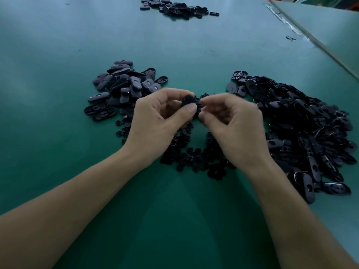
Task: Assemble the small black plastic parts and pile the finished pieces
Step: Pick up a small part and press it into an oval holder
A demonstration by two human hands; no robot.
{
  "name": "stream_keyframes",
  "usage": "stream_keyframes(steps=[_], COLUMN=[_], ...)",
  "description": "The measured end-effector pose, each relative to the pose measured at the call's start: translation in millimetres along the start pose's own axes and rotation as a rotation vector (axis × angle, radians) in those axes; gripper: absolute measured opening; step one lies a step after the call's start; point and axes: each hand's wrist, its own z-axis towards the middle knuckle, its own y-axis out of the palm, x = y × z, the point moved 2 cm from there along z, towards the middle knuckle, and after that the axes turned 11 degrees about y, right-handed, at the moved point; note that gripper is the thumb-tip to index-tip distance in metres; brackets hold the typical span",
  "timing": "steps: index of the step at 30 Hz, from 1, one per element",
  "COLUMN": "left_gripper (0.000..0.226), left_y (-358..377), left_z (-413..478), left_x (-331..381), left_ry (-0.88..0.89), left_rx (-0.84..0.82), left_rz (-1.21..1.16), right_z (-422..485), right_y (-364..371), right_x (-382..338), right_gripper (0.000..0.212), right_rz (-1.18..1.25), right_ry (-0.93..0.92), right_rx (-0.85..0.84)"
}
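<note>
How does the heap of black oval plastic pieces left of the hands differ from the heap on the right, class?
The left heap of black oval plastic pieces is smaller; the right heap of black oval plastic pieces is much bigger and stretches nearer the camera. The left heap's pieces mostly lie smooth face up; the right heap looks more tangled, many pieces showing open holes. Both rest on the green table.

A flat green table (58, 55) carries a pile of oval black plastic pieces (124, 84) on the left and a larger heap of black plastic shells (303, 133) on the right. Small round black plastic parts (194, 156) lie scattered between them, with a far pile of black pieces (174, 7) beyond.
</note>
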Motion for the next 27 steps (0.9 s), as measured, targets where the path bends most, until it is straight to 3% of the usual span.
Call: stream_keyframes(steps=[3,6,17,27], left_gripper=[0.008,0.008,0.013,0.009], left_y=[-1,-1,-3,-2], left_z=[1,1,1,1], left_x=[-2,0,2,3], left_ry=[0.005,0.032,0.006,-0.073], left_rx=[0.066,0.085,0.101,0.166], left_rz=[-0.065,-0.069,-0.048,-0.12], right_z=[-3,-4,-4,-5], right_y=[6,11,16,3], right_x=[3,2,-3,-3], right_gripper=[0.022,0.024,0.011,0.006], right_rz=[-0.416,-0.526,-0.476,-0.227], right_ry=[-0.043,-0.036,-0.021,-0.029], right_rx=[-0.075,-0.133,-0.107,0.078])
